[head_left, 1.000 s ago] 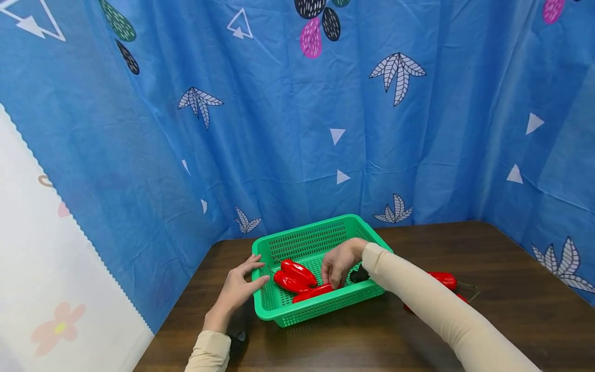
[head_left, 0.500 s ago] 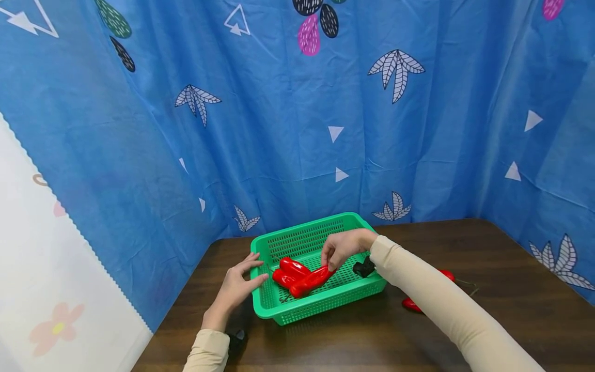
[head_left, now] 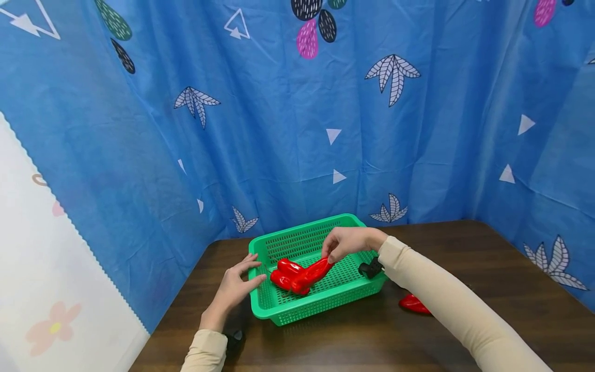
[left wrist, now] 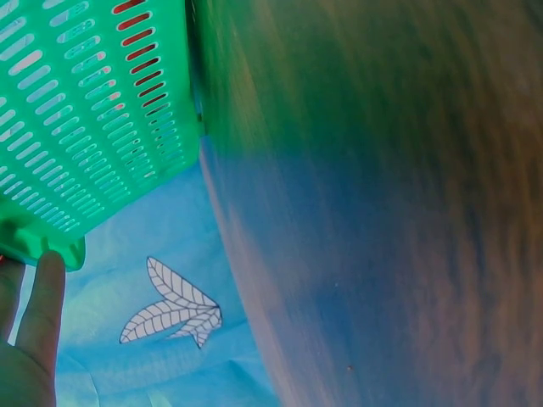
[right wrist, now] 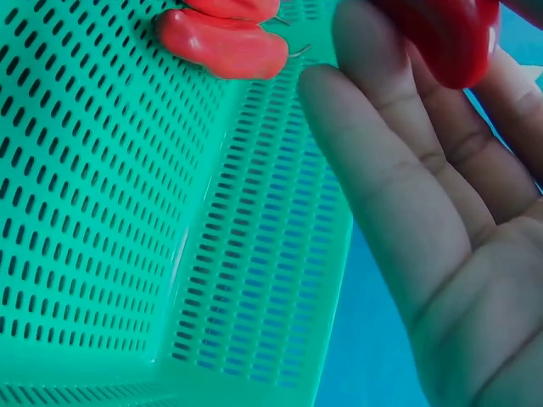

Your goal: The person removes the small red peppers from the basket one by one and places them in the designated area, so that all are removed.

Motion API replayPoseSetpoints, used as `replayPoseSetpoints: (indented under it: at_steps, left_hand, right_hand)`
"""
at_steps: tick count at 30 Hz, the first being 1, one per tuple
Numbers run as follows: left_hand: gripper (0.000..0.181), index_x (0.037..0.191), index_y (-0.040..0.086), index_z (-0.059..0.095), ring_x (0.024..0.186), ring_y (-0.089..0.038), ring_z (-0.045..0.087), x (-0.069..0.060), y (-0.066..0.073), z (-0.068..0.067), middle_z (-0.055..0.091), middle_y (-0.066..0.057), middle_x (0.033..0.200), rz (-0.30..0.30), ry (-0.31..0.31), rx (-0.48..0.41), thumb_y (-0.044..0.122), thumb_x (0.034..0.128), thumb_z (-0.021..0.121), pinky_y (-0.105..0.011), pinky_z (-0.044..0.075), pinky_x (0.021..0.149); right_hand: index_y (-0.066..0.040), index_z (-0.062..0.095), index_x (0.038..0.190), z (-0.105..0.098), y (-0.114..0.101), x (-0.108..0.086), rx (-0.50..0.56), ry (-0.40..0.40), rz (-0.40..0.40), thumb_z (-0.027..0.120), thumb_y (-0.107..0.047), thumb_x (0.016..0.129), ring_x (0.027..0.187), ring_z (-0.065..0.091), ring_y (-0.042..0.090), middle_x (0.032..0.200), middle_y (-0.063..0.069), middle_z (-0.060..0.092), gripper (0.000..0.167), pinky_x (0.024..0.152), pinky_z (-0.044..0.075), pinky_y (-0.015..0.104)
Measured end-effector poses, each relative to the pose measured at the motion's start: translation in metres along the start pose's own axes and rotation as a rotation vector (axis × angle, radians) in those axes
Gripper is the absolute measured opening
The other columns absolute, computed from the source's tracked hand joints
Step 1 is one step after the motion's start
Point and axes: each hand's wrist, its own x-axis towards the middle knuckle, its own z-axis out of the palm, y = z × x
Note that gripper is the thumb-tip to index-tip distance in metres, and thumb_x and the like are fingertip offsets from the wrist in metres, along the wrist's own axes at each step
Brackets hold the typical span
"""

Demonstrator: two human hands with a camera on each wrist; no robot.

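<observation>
A green plastic basket [head_left: 325,306] with slotted walls stands on the table. My right hand [head_left: 346,242] is over it, pinching the tip of a red chili pepper [head_left: 311,274] between thumb and fingers; in the right wrist view the held pepper [right wrist: 454,38] shows by the fingers. The pepper slants down to the left over two other red chili peppers [head_left: 281,279] in the basket. My left hand [head_left: 232,289] rests at the basket's left rim with fingers extended. In the left wrist view a finger [left wrist: 42,309] touches the rim.
Another red chili pepper [head_left: 415,304] lies on the brown wooden table [head_left: 334,346] right of the basket, partly behind my right sleeve [head_left: 455,310]. A blue patterned curtain [head_left: 279,129] hangs behind the table. Black wrist cameras [head_left: 370,268] sit at my wrists.
My right hand has risen from inside the basket, raising one end of the pepper it pinches. The left hand has stayed at the rim.
</observation>
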Motion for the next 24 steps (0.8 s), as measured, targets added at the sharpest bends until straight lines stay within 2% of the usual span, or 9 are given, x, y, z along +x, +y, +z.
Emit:
replayPoseSetpoints:
  at_steps: [16, 24]
  left_hand:
    - [0.050, 0.129, 0.004, 0.067, 0.151, -0.029, 0.033, -0.001, -0.001, 0.000, 0.051, -0.009, 0.152, 0.015, 0.004, 0.011, 0.031, 0.0879, 0.078, -0.059, 0.032, 0.118]
    - [0.050, 0.129, 0.004, 0.067, 0.151, -0.030, 0.032, 0.000, -0.001, 0.001, 0.051, -0.009, 0.153, 0.006, 0.004, 0.008, 0.031, 0.0886, 0.077, -0.061, 0.029, 0.119]
  right_hand:
    - [0.001, 0.073, 0.105, -0.003, 0.002, -0.025, 0.129, 0.166, -0.053, 0.065, -0.005, 0.095, 0.092, 0.072, 0.025, 0.103, 0.009, 0.071, 0.014, 0.085, 0.062, 0.038]
    - [0.004, 0.071, 0.109, 0.000, 0.003, -0.036, 0.166, 0.226, -0.103, 0.064, -0.005, 0.095, 0.093, 0.071, 0.023, 0.107, 0.011, 0.071, 0.017, 0.088, 0.061, 0.043]
